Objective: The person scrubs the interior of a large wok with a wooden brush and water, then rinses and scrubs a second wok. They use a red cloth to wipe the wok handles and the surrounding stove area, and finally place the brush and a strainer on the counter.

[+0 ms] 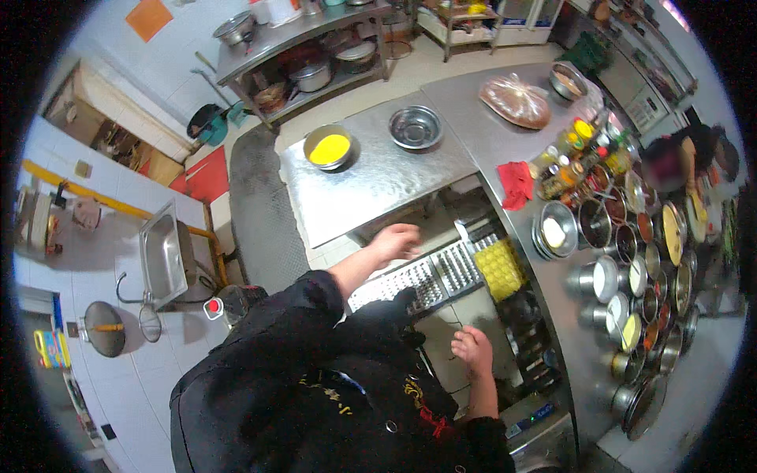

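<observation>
My left hand [399, 242] is slightly blurred, its fingers curled, near the front edge of a steel worktable [372, 195]. Nothing shows in it, but its grip is unclear. My right hand [473, 350] hangs lower, in front of my body, fingers folded in with nothing visible between them. On the worktable stand a steel bowl [345, 131] of yellow liquid [331, 149] and a shiny steel bowl [416, 127] without visible food. Below and between my hands lies a metal grating [408, 284] with rows of holes or bumps. A yellow egg tray [500, 269] is right of it.
A curved steel counter [547, 301] on the right carries seasoning bottles [571, 159], many metal containers [606, 278], a red cloth [516, 184] and a bagged brown mass [514, 101]. A person [671, 159] is beyond it. A sink [164, 254] is at the left wall.
</observation>
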### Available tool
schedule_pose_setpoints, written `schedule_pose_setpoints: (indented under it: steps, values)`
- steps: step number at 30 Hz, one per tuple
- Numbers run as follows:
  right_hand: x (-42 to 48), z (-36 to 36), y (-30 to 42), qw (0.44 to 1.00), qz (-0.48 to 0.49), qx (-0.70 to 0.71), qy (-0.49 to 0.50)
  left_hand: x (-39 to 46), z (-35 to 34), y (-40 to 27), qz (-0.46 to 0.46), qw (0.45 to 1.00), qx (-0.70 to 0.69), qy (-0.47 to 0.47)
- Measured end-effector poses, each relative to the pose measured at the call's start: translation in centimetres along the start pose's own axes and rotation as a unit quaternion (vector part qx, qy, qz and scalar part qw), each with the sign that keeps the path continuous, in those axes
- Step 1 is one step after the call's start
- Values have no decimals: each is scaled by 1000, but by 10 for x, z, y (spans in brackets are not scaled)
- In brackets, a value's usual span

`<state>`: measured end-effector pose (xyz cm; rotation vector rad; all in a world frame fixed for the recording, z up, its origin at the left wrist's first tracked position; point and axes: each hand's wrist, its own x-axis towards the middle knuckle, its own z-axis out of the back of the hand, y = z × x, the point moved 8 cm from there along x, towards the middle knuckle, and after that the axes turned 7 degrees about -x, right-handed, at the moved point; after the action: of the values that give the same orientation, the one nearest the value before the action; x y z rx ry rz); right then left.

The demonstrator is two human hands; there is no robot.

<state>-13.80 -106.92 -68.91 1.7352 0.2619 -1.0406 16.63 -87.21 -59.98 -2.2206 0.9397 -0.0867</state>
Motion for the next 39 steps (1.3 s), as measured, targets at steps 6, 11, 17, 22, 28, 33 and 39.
schedule_pose_setpoints:
  steps: [6,11,17,22,28,33,39]
  values:
    - [85,-79,72,922,242,-284,101,-65,287,-70,8,945,-8,-326]
    - [167,-163,115,980,-35,-169,97,-15,271,-134,-82,921,-124,-360]
    - [289,-279,203,996,-27,0,88,27,305,-179,-27,950,-57,-306]
    - [354,-316,250,998,-42,51,9,45,284,-194,25,946,-22,-322]
    - [412,-284,281,999,43,-4,8,89,292,-169,7,947,-26,-319]
    - [437,-175,319,976,90,160,-120,156,217,-136,13,951,-14,-309]
    - [422,-86,344,964,56,218,-143,246,202,-77,66,953,34,-294]
